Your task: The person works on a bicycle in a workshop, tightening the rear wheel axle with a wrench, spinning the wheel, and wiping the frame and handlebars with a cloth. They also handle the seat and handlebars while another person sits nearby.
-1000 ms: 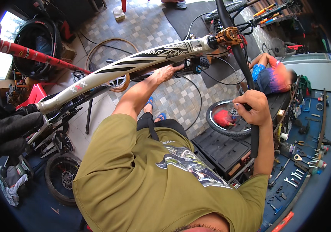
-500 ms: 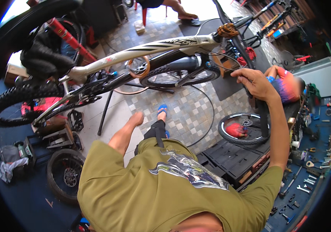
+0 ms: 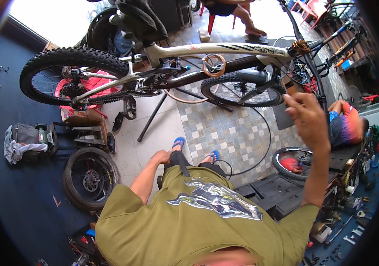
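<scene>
One bicycle fills the upper half of the frame, hung on a repair stand with its knobby rear tyre at upper left and the front wheel near centre. My right hand is raised at centre right, just beside the front wheel and fork — fingers spread apart, gripping nothing I can see. My left hand rests low on my thigh at centre, fingers loosely curled, clamped on nothing. At lower left lies a loose wheel on the floor — smaller still, tools scattered at lower right.
</scene>
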Demonstrator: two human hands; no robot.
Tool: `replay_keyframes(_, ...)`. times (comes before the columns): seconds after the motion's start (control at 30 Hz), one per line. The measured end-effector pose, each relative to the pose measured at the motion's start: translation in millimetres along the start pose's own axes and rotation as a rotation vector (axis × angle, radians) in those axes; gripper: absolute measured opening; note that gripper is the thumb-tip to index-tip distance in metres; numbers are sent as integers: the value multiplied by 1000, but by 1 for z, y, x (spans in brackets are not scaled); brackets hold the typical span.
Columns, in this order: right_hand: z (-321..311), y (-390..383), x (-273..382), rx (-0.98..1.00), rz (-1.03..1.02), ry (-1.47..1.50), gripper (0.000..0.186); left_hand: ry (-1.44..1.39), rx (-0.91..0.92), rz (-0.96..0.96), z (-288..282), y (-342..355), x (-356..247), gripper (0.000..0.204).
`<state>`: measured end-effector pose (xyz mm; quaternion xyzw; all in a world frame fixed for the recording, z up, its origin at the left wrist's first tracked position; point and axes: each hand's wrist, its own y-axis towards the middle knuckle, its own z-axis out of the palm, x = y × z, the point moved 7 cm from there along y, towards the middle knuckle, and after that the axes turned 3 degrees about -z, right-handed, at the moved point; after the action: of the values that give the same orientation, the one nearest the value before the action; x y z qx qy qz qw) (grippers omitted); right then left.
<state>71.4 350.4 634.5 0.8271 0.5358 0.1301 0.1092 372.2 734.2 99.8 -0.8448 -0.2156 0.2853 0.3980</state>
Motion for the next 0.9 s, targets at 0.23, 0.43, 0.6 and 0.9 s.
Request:
replay_keyframes(0.23,127,25,163,-43,-2,306,72,-767,-2,580,-178,-31,-163,69)
replay_keyframes(0.43,261,28,207,-445,499,316,58,-1506,823,913,-216,-118,-208,117)
replay_keyframes(0.6,240,-74,240,-578,960,273,68,-757,475,1095,-162,-141,-208,119)
replay_keyframes(0.9,124,-398,383,-749,1682,-434,48,-313,739,1343,-108,-234,-284,98)
